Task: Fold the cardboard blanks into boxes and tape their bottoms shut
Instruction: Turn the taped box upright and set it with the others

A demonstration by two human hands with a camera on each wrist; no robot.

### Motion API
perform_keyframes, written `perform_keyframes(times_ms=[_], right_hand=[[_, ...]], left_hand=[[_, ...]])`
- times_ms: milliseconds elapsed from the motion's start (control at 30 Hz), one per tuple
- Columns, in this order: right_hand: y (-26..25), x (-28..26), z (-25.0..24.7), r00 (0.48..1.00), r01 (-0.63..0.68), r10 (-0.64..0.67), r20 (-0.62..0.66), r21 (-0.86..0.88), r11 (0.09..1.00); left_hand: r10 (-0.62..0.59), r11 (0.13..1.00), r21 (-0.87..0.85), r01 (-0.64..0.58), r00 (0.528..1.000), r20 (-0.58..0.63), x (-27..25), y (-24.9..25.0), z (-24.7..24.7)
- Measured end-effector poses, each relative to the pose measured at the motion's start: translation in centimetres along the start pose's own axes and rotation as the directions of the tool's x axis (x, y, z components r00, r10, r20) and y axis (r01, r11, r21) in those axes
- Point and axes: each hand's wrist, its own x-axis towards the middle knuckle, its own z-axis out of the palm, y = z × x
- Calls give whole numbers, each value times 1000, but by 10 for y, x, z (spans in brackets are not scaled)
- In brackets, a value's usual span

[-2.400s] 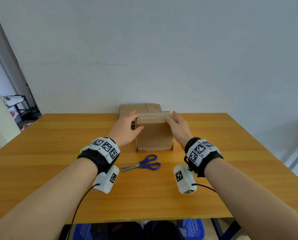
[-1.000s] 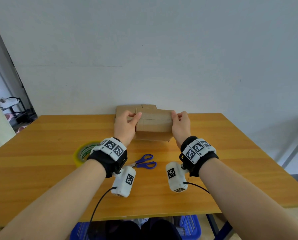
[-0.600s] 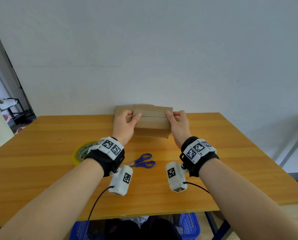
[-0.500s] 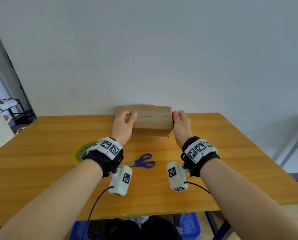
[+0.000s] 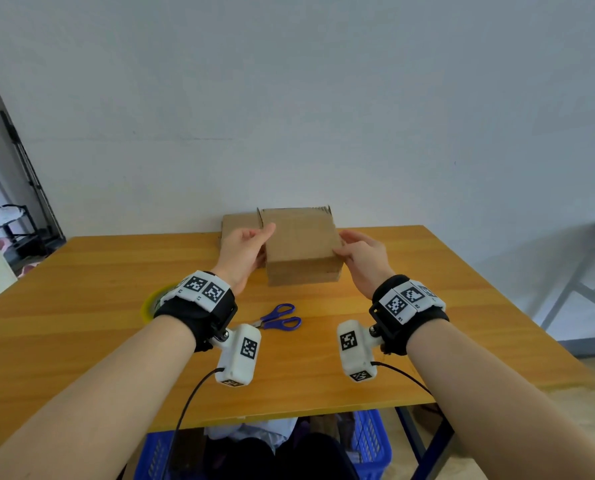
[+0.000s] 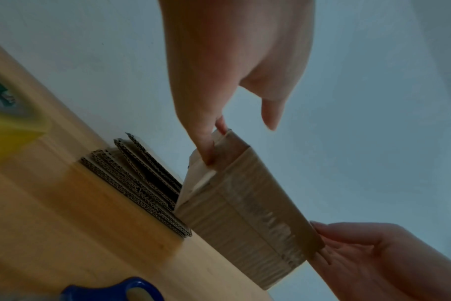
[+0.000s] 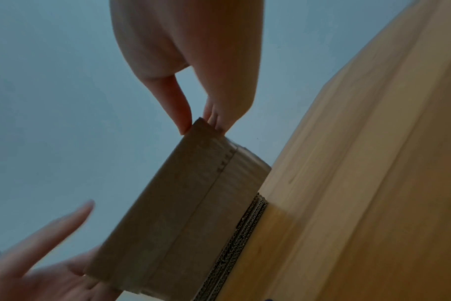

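Both hands hold a folded brown cardboard box point(image 5: 301, 244) just above the far middle of the table. My left hand point(image 5: 245, 251) grips its left end, thumb on the upper face; a fingertip point(image 6: 207, 154) pinches the edge there. My right hand point(image 5: 361, 252) pinches the right end by a corner point(image 7: 201, 124). The box point(image 6: 245, 213) shows a strip of clear tape along the seam of the face turned toward me. In the right wrist view the box point(image 7: 180, 213) hangs close above the table. A stack of flat blanks point(image 5: 237, 223) lies behind it by the wall.
Blue-handled scissors point(image 5: 278, 317) lie on the wooden table point(image 5: 81, 306) in front of the box. A yellow-green tape roll point(image 5: 150, 303) sits partly hidden behind my left wrist. A blue basket point(image 5: 368, 441) stands under the table's near edge. A wall closes the far side.
The box was lifted off the table and turned in both hands. Its taped seam faced me half a second ago; now a plain side faces up and the box is lower.
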Motion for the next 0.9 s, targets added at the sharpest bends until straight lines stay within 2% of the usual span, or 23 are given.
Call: perform_keyframes(times_ms=[133, 200, 333, 467, 600, 900], right_hand=[[-3, -8, -4, 997, 41, -30, 72, -168, 985], [-4, -10, -7, 997, 53, -39, 64, -247, 968], [-4, -12, -17, 999, 48, -46, 16, -249, 967], [0, -12, -24, 996, 77, -61, 63, -306, 949], [0, -4, -27, 993, 88, -56, 101, -342, 936], [-11, 43, -57, 999, 26, -11, 46, -337, 941]], left_hand=[[-7, 993, 121, 1, 999, 44, -1, -5, 1], [-2, 991, 135, -3, 999, 41, -6, 0, 6], [-6, 986, 167, -3, 999, 49, -5, 2, 13], [48, 953, 291, -89, 988, 144, -2, 0, 20], [30, 903, 416, -111, 980, 198, 4, -4, 24], [-119, 970, 232, 78, 978, 170, 50, 0, 67]])
